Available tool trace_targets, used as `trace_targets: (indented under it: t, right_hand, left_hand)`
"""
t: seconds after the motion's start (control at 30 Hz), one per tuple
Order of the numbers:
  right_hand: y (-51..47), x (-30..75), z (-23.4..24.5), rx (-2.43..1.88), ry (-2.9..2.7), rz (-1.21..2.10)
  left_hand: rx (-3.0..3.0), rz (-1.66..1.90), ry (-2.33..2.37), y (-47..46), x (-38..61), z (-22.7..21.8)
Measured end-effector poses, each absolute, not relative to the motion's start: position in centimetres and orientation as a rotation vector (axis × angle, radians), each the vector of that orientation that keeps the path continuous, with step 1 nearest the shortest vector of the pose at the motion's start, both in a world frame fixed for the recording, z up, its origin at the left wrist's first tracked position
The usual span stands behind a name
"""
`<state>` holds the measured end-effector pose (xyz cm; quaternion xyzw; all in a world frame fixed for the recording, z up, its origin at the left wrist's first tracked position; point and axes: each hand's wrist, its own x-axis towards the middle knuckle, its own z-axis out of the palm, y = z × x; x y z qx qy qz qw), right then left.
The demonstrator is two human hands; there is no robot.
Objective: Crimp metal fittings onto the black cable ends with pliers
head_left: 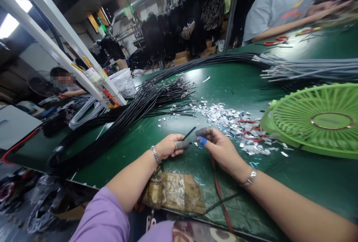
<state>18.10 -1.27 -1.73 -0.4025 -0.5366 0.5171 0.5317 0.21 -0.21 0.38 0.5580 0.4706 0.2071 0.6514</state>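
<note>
My left hand (171,145) is closed in a pinch on the end of a thin black cable (188,133), with a grey finger cot on the thumb. My right hand (218,145) sits just to the right of it, fingers curled, wearing grey and blue finger cots; it pinches near the cable's tip, and what it grips is too small to make out. Both hands hover over the green table (212,85). A big bundle of black cables (134,111) lies to the left, its stripped ends pointing at the hands.
A heap of silver foil scraps (232,122) lies right of the hands. A green fan (319,119) lies flat at the right. Grey cables (307,69) and red scissors (275,40) lie at the far side, where another person (276,7) works. A white post (56,48) stands left.
</note>
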Motion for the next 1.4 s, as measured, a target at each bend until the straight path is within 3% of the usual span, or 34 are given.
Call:
trace_targets:
  t: [0.37, 0.7, 0.93, 1.3, 1.4]
  right_hand:
    - [-0.6, 18.4, -3.6, -0.906, -1.595, 1.154]
    - [-1.2, 18.4, -2.2, -0.95, -1.593, 1.069]
    - [-1.0, 18.3, -2.4, -0.904, -1.641, 1.236]
    - [-0.9, 18.8, -1.6, -0.848, -1.745, 1.163]
    - [-1.1, 19.1, -1.2, -0.758, -1.76, 1.286]
  left_hand:
    - [1.182, 0.552, 0.984, 0.3, -0.5, -0.1]
    - [1.305, 0.404, 1.077, -0.3, 0.3, 0.7]
    - [1.248, 0.506, 1.009, 0.0, -0.3, 0.3]
    - [1.262, 0.409, 1.002, -0.1, -0.3, 0.2]
    - [1.29, 0.348, 0.985, -0.1, -0.5, 0.3]
